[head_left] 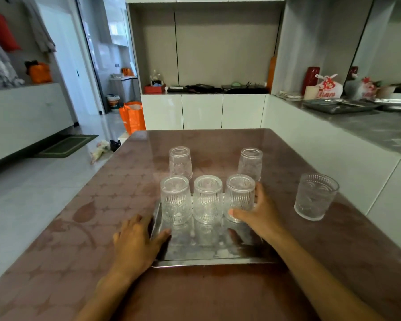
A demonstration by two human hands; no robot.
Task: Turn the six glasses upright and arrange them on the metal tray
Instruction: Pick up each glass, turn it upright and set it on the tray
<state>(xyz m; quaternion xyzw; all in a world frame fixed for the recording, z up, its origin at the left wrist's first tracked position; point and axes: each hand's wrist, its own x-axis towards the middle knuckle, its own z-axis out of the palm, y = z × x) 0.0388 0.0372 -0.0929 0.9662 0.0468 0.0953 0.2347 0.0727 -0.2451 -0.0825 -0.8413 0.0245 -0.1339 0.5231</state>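
Nearest on the brown surface (79, 239) lies the metal tray (208, 258), its near strip bare and shiny. The left hand (134, 242) rests flat and spread on the tray's left rim, gripping nothing, seemingly steadying it. The right hand (257, 212) wraps the right glass (240, 196) of the near row, thumb on its near side and fingers around its far right side, so it is closed on that glass. Beside it stand the middle glass (207, 198) and the left glass (176, 199), all three upside down on the tray and set close together. Farther back, two more inverted glasses, far left (180, 162) and far right (250, 163), seem to stand on the surface beyond the tray, though the tray's far edge is hidden. Well off to the right, one upright glass (315, 195) sits on the surface, off the tray. The step in hand looks like turning the gripped glass: lift it straight up clear of its neighbour before rotating the wrist, keep a firm grip on the ribbed wall, and set it down base first, leaving room for the rest.
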